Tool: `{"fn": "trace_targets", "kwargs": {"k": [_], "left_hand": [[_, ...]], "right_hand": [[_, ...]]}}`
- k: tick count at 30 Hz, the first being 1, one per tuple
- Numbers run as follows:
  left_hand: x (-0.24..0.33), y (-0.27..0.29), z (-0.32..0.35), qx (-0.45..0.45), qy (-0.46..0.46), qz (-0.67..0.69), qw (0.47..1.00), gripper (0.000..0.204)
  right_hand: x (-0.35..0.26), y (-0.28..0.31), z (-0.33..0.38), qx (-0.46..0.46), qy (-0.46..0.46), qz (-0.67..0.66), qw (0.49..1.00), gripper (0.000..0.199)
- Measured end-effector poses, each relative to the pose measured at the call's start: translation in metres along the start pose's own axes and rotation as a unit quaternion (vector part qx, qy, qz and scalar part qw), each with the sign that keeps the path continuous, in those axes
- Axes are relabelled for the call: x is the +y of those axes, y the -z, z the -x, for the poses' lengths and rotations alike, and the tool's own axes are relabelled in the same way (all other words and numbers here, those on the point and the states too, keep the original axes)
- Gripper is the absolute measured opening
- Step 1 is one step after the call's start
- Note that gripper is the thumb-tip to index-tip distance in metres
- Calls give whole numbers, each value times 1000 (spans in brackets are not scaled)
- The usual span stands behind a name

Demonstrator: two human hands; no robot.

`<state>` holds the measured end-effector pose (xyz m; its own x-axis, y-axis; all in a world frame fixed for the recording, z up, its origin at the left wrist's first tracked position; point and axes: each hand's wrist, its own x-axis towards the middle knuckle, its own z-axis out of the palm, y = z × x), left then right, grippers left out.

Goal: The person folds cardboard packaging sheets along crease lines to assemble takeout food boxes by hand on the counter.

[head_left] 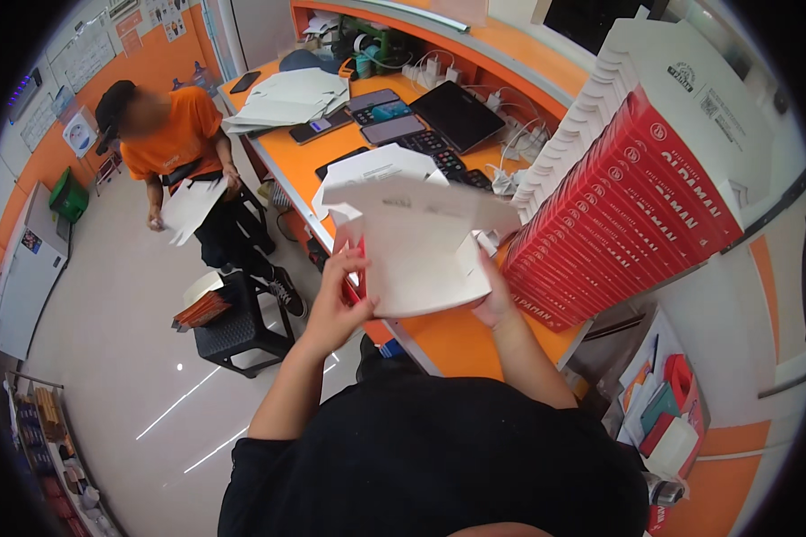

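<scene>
Between my hands is a partly folded cardboard food box (425,259), white inside and red outside, tilted with its lid flap raised at the far side. My left hand (336,304) grips its left wall, thumb on the near edge and fingers over the side. At the right wall, my right hand (495,300) holds the box, its fingers partly hidden behind the cardboard. To the right, a tall leaning stack of nested red and white boxes (613,215) rests on the orange table (457,345). Flat white box blanks (390,166) lie just beyond the held box.
Several phones (390,130), a black tablet (457,116) and white chargers with cables (519,143) crowd the table's far part. More flat blanks (291,97) lie at its far left. A co-worker in orange (175,134) holds a white sheet beside a black stool (242,327) with folded boxes.
</scene>
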<state>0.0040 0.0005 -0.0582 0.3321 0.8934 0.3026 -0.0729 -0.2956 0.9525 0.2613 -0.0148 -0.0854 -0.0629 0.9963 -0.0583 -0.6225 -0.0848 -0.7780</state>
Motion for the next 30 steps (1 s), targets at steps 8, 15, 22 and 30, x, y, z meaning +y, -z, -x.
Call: {"fn": "trace_targets", "kwargs": {"k": [8,15,22,30], "left_hand": [[29,6,18,-93,-121,-307,939,54],[51,17,27,-205,-211,-513,806,33],[7,12,7,-216,-217,-614,727,6],[22,-19,-8,-59,-218,-485,845,17]], "right_hand": [[-16,27,-26,22,-114,79,990,51],[-22,29,-60,6,-130,146,981,48],[-7,13,-80,124,183,561,797,34],[-27,-81,21,-145,127,582,790,29]]}}
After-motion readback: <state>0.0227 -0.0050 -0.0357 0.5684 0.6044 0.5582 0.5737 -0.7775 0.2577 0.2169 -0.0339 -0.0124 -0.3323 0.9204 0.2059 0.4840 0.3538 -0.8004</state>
